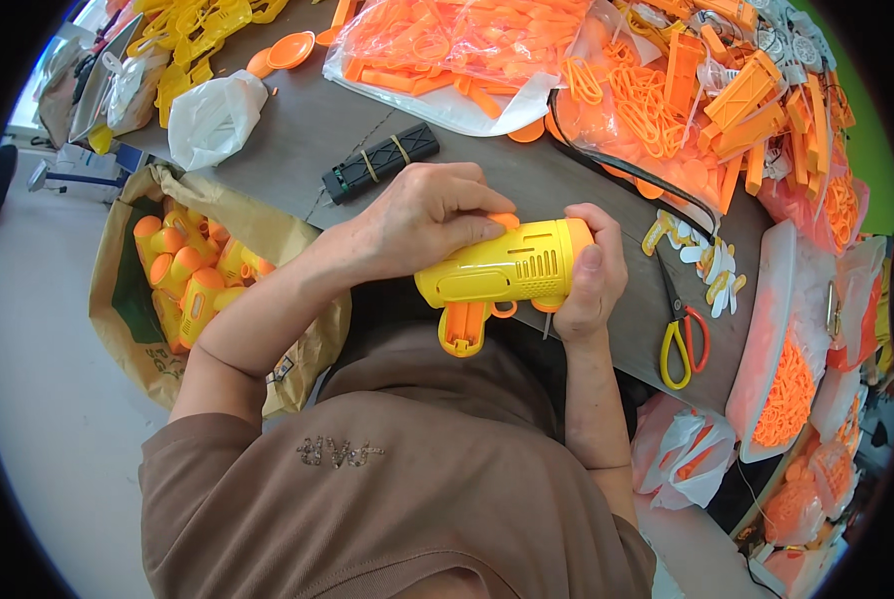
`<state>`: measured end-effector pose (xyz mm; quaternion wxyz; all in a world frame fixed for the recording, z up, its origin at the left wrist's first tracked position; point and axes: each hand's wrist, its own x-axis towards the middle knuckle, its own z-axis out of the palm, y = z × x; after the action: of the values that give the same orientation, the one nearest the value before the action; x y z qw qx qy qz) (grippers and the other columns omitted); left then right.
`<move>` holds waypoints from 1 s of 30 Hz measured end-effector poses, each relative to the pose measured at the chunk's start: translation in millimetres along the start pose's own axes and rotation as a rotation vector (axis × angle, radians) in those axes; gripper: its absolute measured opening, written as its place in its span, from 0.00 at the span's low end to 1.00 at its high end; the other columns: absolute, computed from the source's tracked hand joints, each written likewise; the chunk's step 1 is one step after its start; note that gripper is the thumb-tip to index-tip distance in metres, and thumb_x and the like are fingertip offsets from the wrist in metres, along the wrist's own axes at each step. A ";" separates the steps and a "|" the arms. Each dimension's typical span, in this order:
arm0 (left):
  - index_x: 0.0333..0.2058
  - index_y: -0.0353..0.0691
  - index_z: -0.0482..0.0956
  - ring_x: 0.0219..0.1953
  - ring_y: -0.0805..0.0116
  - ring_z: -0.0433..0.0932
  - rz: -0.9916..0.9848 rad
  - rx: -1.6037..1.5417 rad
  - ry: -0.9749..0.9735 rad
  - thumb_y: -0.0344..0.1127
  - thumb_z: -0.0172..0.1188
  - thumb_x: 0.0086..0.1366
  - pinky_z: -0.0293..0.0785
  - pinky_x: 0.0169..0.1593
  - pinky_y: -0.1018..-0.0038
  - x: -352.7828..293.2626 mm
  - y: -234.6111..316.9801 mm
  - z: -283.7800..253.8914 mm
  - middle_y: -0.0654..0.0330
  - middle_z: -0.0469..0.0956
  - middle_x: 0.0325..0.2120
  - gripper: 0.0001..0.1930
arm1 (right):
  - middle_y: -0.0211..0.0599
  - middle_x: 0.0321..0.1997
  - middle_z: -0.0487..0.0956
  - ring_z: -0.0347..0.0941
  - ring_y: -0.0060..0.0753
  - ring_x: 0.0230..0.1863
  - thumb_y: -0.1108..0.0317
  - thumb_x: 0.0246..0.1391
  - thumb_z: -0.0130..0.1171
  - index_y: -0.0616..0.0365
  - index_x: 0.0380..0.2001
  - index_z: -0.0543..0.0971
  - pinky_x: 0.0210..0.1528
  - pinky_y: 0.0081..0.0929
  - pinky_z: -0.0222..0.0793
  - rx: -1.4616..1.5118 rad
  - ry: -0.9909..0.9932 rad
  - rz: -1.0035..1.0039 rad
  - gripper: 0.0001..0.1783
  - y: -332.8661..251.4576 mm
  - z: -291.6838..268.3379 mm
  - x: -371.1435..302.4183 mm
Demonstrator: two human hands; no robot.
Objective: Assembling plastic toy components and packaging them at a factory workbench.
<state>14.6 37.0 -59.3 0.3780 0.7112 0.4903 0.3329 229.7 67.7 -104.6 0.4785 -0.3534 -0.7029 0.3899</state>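
Note:
A yellow toy gun (512, 268) with an orange front rim, trigger and open-ended handle is held in front of my body, its handle hanging down toward me. Around its front end, at the right, my right hand (597, 275) is closed, thumb on the near side. My left hand (445, 212) reaches over the rear end, its fingers pinched on a small orange piece (505, 220) at the gun's top edge. Whether that piece is fixed to the body I cannot tell. The left palm side is hidden.
Left of me stands a brown paper bag (117, 299) holding several yellow-orange toy guns (199, 299). On the table lie a black electric screwdriver (382, 163), scissors (679, 334) and small yellow-white parts (707, 262). Heaped orange parts (467, 50) line the far side; a white tray (762, 329) sits right.

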 end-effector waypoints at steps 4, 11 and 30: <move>0.50 0.27 0.71 0.38 0.50 0.73 0.235 0.413 0.060 0.40 0.69 0.51 0.71 0.43 0.64 -15.4 11.7 13.0 0.50 0.73 0.36 0.31 | 0.38 0.36 0.73 0.68 0.26 0.35 0.46 0.61 0.37 0.68 0.42 0.72 0.39 0.23 0.63 -0.015 0.015 0.025 0.31 1.6 1.0 -2.6; 0.54 0.21 0.63 0.39 0.48 0.77 0.301 0.434 0.269 0.46 0.74 0.42 0.76 0.42 0.62 -22.9 0.5 46.9 0.46 0.75 0.38 0.46 | 0.38 0.35 0.73 0.69 0.26 0.35 0.47 0.61 0.37 0.68 0.41 0.73 0.38 0.23 0.63 -0.037 0.081 0.012 0.30 2.7 3.3 -3.1; 0.44 0.43 0.81 0.46 0.55 0.77 -0.324 1.212 0.746 0.51 0.60 0.59 0.70 0.50 0.61 -2.4 -174.7 -211.0 0.55 0.79 0.41 0.21 | 0.36 0.33 0.76 0.72 0.24 0.33 0.52 0.66 0.34 0.66 0.44 0.71 0.37 0.20 0.67 0.119 0.212 0.159 0.26 20.0 1.7 7.6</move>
<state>-242.1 120.0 -106.5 -0.2301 0.5533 0.7838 0.1631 228.3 82.9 -119.7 0.5376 -0.4182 -0.5940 0.4281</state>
